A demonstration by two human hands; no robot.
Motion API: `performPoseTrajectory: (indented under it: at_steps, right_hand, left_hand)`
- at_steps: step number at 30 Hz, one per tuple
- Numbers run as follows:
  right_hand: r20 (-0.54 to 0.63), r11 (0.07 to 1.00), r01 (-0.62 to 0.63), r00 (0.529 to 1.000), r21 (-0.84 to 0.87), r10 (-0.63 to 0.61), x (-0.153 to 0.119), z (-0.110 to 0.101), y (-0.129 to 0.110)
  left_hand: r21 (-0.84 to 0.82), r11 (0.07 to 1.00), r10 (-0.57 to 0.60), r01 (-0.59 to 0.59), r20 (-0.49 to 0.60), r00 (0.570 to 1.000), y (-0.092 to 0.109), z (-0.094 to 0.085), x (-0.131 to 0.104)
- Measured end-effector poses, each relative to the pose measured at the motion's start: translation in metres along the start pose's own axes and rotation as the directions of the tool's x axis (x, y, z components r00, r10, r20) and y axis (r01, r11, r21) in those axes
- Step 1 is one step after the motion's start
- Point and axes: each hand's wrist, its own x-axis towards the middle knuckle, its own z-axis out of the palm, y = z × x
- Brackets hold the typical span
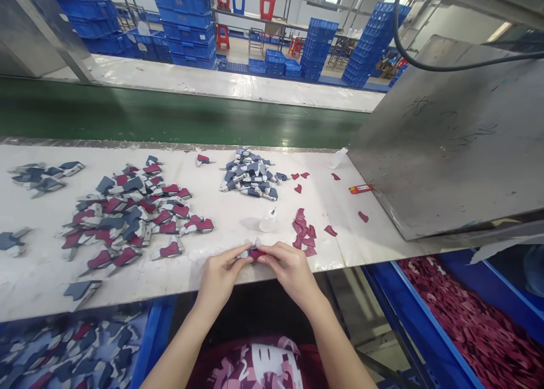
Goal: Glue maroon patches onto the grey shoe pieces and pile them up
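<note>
Near the table's front edge, my left hand [226, 267] pinches the left end of a small grey part with a maroon piece [256, 253] on it. My right hand [285, 262] has its fingers closed on the right side of the same part. Just beyond the hands stands a small translucent bottle [268, 221] with a dark tip. Loose maroon pieces [302, 230] lie in a heap to the right. Further back is a pile of blue-grey parts [250, 173]. On the left spreads a larger pile of grey parts, many with maroon faces [127, 213].
A green belt [191, 117] runs behind the white table [204, 196]. At the right stands a metal panel [459, 145]. Blue bins hold maroon pieces [476, 321] at lower right and mixed parts [72, 349] at lower left. A red-yellow packet [360, 189] lies near the panel.
</note>
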Motion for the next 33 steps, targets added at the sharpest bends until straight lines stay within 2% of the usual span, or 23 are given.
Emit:
performPoseTrajectory:
  at_steps: [3,8,13,18,20,23,26,29,33]
  right_hand:
    - [0.007,0.992,-0.109,0.994,0.059,0.108,0.0,0.002,0.002]
    - [0.033,0.939,-0.304,0.952,0.162,0.303,0.002,0.001,0.001]
    - [0.046,0.916,-0.358,0.934,0.18,0.356,0.003,0.001,0.0]
    - [-0.007,0.91,-0.394,0.917,0.132,0.398,0.002,-0.001,-0.001]
    - [0.004,0.909,-0.378,0.924,0.174,0.383,0.001,-0.005,-0.004]
    - [0.084,0.908,-0.266,0.964,0.324,0.252,0.0,-0.01,-0.01]
    - [0.095,0.889,-0.186,0.982,0.419,0.161,-0.003,-0.011,-0.016]
    - [0.038,0.914,-0.163,0.986,0.372,0.16,-0.008,-0.008,-0.021]
    - [-0.05,0.984,-0.07,0.996,0.164,0.079,-0.014,0.0,-0.033]
  left_hand:
    - [-0.006,1.0,-0.009,0.009,0.014,1.0,0.001,-0.001,-0.001]
    - [-0.025,0.998,-0.052,0.053,0.051,0.997,0.004,-0.001,-0.002]
    - [-0.069,0.994,-0.085,0.086,0.015,0.996,0.01,0.002,-0.002]
    - [-0.112,0.991,-0.081,0.078,-0.023,0.996,0.019,0.004,-0.004]
    - [-0.12,0.991,-0.063,0.06,-0.028,0.998,0.025,0.005,-0.007]
    - [-0.134,0.991,-0.026,0.022,-0.023,0.999,0.034,0.007,-0.012]
    - [-0.143,0.99,-0.001,-0.003,-0.025,1.0,0.042,0.009,-0.017]
    - [-0.127,0.992,0.016,-0.019,-0.027,1.0,0.046,0.01,-0.022]
    - [-0.054,0.995,0.075,-0.081,-0.102,0.992,0.05,0.014,-0.031]
